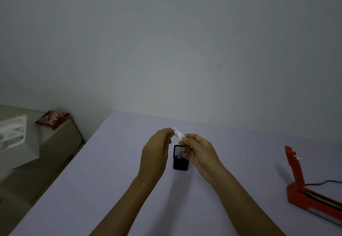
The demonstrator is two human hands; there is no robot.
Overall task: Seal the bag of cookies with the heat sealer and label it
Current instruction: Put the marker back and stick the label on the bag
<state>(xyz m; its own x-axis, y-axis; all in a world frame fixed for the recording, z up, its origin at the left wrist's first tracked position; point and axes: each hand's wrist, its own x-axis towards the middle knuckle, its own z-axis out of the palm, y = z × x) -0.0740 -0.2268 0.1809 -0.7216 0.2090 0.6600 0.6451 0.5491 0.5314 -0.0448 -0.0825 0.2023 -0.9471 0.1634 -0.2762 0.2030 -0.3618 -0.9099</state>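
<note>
Both hands are raised over the middle of the lilac table. My left hand and my right hand each pinch an end of a small white label with a bit of print on it. Below them a dark blue mesh holder stands on the table. The red heat sealer sits at the right edge with its arm lifted. A red bag of cookies lies on a beige surface off to the left, away from the table.
A black cord runs from the heat sealer to the right. A white moulded box insert rests on a beige unit left of the table. A plain wall stands behind.
</note>
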